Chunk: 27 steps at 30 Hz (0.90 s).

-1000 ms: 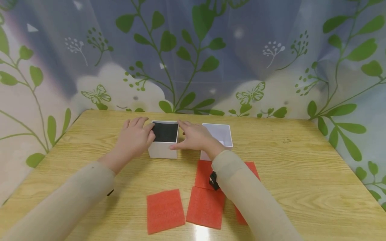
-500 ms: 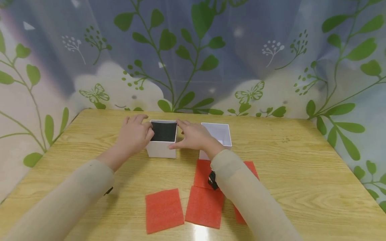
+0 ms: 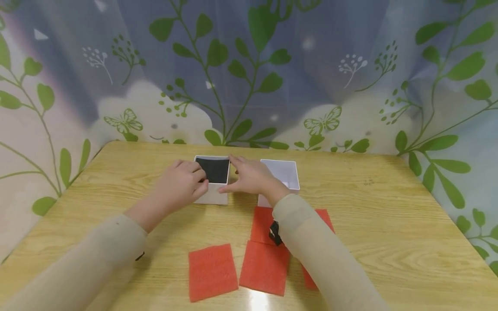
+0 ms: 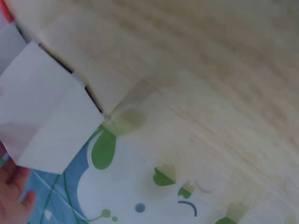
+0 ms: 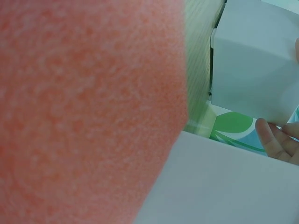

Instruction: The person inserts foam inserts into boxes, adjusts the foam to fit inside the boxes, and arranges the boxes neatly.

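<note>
In the head view, a white open-topped box (image 3: 212,194) stands toward the back of the table with a black sheet (image 3: 218,169) inside it. My left hand (image 3: 180,181) curls over its near left corner, thumb at the front wall, fingertips at the sheet's left edge. On the other side my right hand (image 3: 253,175) holds the box, thumb at the near right corner and a finger at the far right one. The left wrist view has finger parts (image 4: 16,196) beside the box wall (image 4: 56,121). Right-hand fingers (image 5: 273,140) show at the box's rim in the right wrist view.
A second white box (image 3: 279,170) stands to the right, partly behind my right wrist. Red square sheets (image 3: 213,273) lie nearer on the wooden table (image 3: 389,224), some under my right forearm. A curtain with printed leaves (image 3: 241,86) hangs behind the table.
My left hand has shifted toward me and slightly right along the box, from the left rim to the near left corner, its fingers more curled. The right hand stays where it was.
</note>
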### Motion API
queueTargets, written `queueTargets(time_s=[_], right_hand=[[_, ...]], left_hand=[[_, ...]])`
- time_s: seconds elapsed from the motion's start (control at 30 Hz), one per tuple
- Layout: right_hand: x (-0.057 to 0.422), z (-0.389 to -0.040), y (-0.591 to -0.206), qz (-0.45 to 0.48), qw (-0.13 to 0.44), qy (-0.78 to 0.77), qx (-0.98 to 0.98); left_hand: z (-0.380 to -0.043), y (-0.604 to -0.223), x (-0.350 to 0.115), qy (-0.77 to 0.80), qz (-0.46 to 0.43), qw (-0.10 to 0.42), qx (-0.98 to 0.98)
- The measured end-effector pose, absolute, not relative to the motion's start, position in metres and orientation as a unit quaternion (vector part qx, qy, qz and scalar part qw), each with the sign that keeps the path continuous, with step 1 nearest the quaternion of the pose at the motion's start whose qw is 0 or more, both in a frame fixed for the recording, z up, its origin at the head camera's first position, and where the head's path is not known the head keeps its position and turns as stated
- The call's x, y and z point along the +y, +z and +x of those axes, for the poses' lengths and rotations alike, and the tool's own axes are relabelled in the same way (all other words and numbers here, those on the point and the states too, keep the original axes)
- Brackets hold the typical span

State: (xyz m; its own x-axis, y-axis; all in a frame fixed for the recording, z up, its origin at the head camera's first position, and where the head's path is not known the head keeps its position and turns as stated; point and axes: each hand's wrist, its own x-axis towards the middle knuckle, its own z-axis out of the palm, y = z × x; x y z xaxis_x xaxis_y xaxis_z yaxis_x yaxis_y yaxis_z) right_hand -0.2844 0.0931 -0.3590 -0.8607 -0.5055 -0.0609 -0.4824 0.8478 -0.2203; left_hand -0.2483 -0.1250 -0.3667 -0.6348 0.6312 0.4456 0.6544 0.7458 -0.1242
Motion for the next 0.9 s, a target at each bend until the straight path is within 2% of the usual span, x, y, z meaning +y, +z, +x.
queueTargets(time_s=[0.13, 0.27, 0.53, 0.9], right_hand=[[0.093, -0.285, -0.359, -0.255, 0.051, -0.097, 0.961], [0.093, -0.285, -0.36, -0.255, 0.054, -0.1, 0.96], [0.092, -0.285, -0.36, -0.256, 0.052, -0.089, 0.961], [0.093, -0.285, -0.361, -0.257, 0.054, -0.098, 0.96]], left_hand=[[-0.247, -0.373, -0.12, -0.027, -0.414, 0.249, -0.875], [-0.247, -0.376, -0.113, -0.03, -0.416, 0.241, -0.876], [-0.249, -0.371, -0.098, -0.032, -0.35, 0.148, -0.924], [-0.266, -0.365, -0.094, 0.014, -0.33, 0.071, -0.941]])
